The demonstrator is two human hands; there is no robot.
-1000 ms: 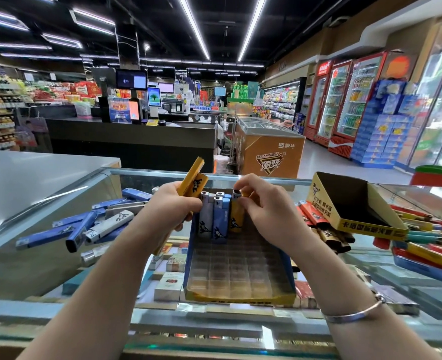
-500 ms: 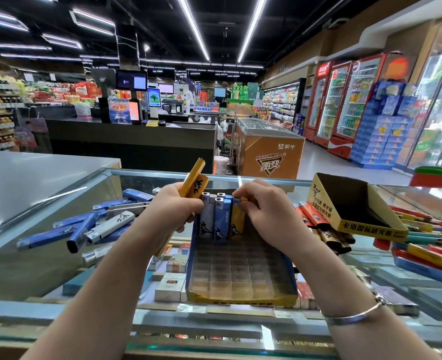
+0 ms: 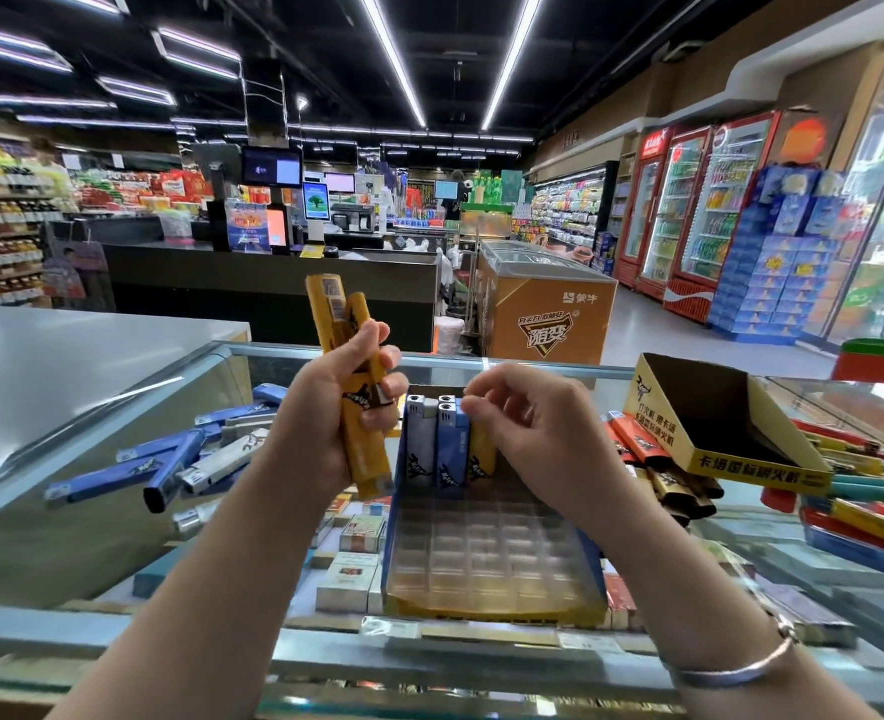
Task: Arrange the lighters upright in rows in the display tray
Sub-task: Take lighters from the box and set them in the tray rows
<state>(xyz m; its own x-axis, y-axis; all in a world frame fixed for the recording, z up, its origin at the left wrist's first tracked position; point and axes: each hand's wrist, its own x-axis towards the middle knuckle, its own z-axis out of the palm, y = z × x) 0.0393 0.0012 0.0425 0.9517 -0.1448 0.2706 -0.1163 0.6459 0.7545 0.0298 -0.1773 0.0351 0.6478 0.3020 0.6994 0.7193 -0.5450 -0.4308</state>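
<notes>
1. Display tray (image 3: 491, 574): blue-walled with a yellow front lip and a clear gridded insert; sits on the glass counter (image 3: 117, 511), between the two forearms.
2. Lighters standing in the tray's back row: a pale one (image 3: 419, 444), a blue one (image 3: 451, 444) and a yellow one (image 3: 482, 454), upright and side by side, touching. The rest of the grid holds nothing visible.
3. Left hand (image 3: 335, 423): fingers and thumb curled round a bunch of yellow lighters (image 3: 348, 356), held roughly upright, just left of the tray's back corner. Their tops stick out above the fingers and their bases below the palm.
4. Right hand (image 3: 528, 428): raised over the tray's right back part, fingers loosely curled, thumb and forefinger tips close together just above the yellow lighter's top. Whether they touch it cannot be told.
5. Loose blue and pale lighters (image 3: 169, 465): lying flat in a heap on the counter, left of the tray.
6. Empty yellow carton (image 3: 725, 423): tilted, resting on red and dark lighters (image 3: 653, 459) right of the tray.
7. Silver bracelet (image 3: 736, 667): on the right wrist.
</notes>
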